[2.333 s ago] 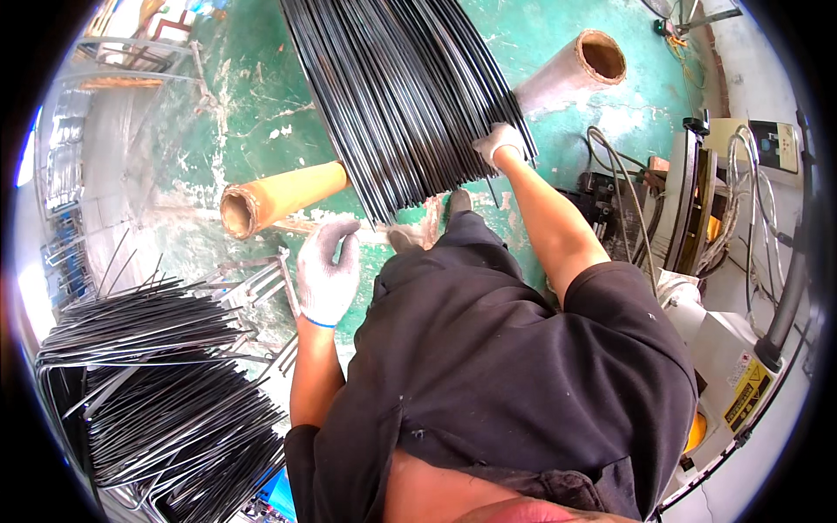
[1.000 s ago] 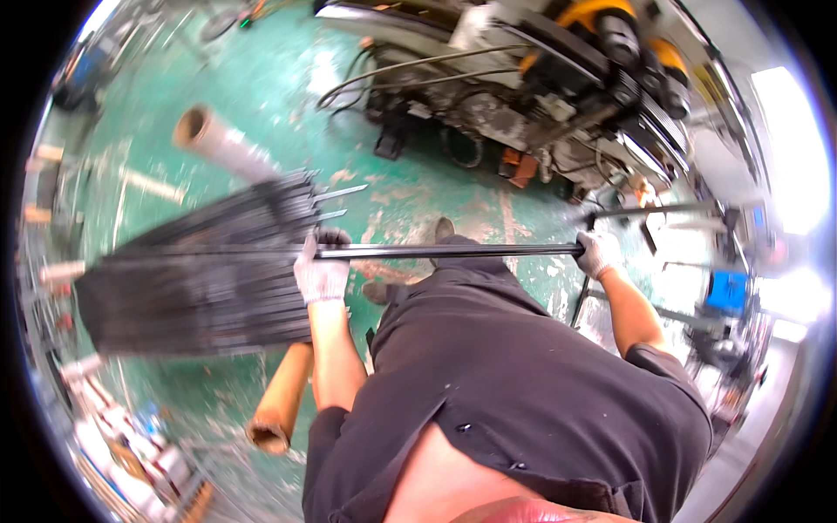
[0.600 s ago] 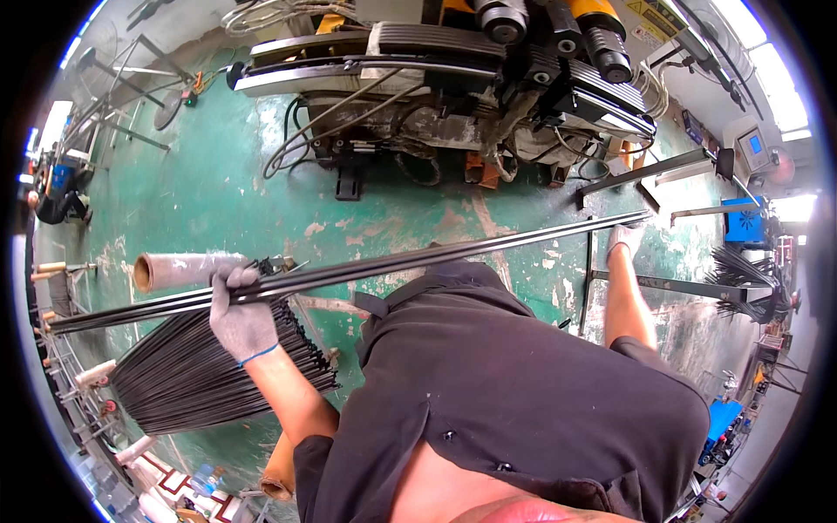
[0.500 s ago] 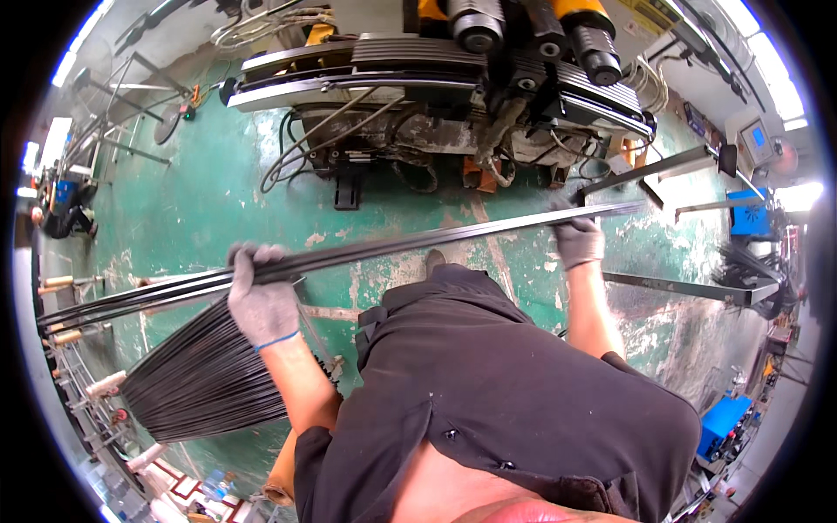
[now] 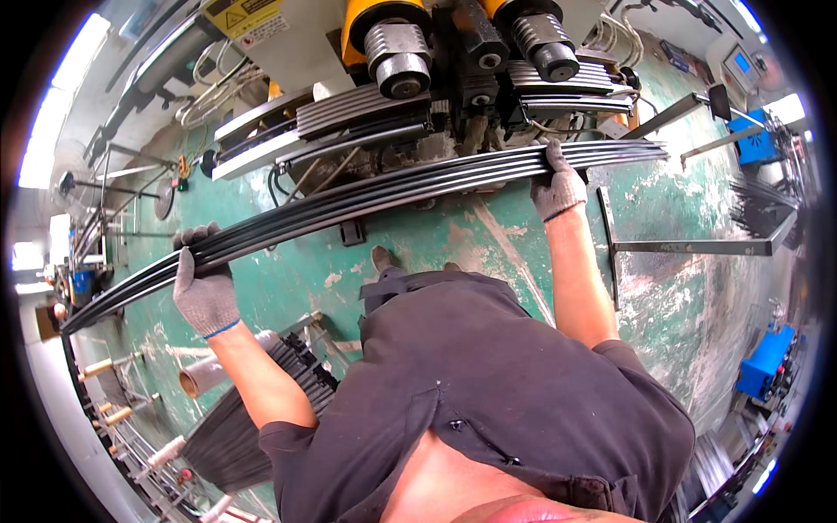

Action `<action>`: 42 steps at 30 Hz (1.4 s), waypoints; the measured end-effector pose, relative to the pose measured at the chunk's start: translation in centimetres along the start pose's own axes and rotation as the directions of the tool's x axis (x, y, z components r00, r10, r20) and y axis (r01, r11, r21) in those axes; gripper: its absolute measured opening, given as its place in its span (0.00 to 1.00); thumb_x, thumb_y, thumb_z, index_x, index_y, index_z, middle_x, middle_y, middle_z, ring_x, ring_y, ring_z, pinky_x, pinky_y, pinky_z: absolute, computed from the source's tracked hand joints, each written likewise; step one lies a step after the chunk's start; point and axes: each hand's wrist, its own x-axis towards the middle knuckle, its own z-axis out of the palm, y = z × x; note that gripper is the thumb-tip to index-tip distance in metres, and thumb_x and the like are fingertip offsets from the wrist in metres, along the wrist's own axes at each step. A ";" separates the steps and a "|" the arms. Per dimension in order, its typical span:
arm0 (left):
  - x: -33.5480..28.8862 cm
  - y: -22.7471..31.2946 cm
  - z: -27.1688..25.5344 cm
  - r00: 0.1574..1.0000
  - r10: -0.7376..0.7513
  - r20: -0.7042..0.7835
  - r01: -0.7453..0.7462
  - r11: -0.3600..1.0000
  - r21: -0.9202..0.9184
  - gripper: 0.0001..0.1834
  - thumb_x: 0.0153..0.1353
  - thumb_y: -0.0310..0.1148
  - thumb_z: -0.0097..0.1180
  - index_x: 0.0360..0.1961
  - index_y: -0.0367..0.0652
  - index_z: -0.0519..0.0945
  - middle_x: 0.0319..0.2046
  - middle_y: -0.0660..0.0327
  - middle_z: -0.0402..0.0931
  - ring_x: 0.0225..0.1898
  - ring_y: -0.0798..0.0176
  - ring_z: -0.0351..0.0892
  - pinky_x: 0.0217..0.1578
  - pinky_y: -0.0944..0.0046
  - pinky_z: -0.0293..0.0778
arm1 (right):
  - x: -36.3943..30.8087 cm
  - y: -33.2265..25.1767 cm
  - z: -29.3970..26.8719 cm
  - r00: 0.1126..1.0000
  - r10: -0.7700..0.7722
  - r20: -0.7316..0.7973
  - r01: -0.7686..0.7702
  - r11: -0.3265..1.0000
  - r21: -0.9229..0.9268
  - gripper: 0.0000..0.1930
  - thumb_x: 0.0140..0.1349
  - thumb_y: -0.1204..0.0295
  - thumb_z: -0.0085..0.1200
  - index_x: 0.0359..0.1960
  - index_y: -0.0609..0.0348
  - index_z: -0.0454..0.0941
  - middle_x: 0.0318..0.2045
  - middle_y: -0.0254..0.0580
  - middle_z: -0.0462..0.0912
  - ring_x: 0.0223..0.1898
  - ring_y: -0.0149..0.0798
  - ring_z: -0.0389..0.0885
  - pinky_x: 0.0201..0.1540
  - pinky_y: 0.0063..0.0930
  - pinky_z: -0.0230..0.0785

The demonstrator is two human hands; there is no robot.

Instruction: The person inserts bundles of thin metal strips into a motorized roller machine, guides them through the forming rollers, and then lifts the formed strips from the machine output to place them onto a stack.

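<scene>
Several long dark metal strips [image 5: 375, 190] stretch across in front of me as one bundle, slanting up from left to right. My left hand [image 5: 207, 283], in a grey glove with a blue cuff edge, is closed around the bundle toward its left end. Gripping it nearer the right end is my right hand [image 5: 559, 185], also gloved, with the strip ends reaching past it. Beyond the bundle stands a machine with two ridged metal cylinders [image 5: 398, 59] in yellow housings. The bundle's middle passes in front of the machine's lower part.
A stack of similar dark strips [image 5: 240, 427] lies at my lower left, beside a cardboard-cored roll [image 5: 202, 376]. At right stands a metal frame [image 5: 693, 247], with a blue box [image 5: 765, 362] lower down. The green floor [image 5: 436, 240] is worn.
Both hands have lifted the bundle up and forward, nearer the machine. My left hand has moved outward to the left. The machine appears closer, and the strip stack lower in view.
</scene>
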 end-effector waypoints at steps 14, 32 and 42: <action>15.6 -6.1 -7.1 0.965 -0.260 -0.033 0.259 0.965 -0.036 0.12 0.75 0.29 0.49 0.49 0.31 0.78 0.49 0.45 0.82 0.56 0.46 0.80 0.66 0.47 0.72 | -4.9 10.3 15.3 0.987 -0.123 -0.105 0.103 0.979 -0.177 0.12 0.63 0.72 0.69 0.45 0.62 0.83 0.38 0.40 0.87 0.32 0.39 0.86 0.34 0.34 0.79; 20.8 -11.8 -6.9 0.871 -0.479 0.105 0.491 0.849 -0.198 0.19 0.75 0.34 0.49 0.55 0.27 0.78 0.55 0.43 0.80 0.62 0.42 0.76 0.68 0.41 0.68 | 7.3 14.7 12.1 0.873 -0.217 0.436 0.404 -0.175 -0.898 0.19 0.68 0.64 0.54 0.54 0.64 0.81 0.48 0.49 0.87 0.48 0.46 0.83 0.52 0.38 0.72; 23.3 -11.9 -10.0 0.922 -0.383 -0.056 0.365 0.908 -0.204 0.17 0.76 0.33 0.50 0.56 0.30 0.79 0.56 0.47 0.81 0.61 0.48 0.78 0.67 0.45 0.71 | 0.2 13.4 17.8 0.993 -0.118 0.022 0.086 0.571 -0.816 0.15 0.72 0.69 0.46 0.54 0.59 0.80 0.46 0.47 0.86 0.50 0.45 0.84 0.51 0.34 0.72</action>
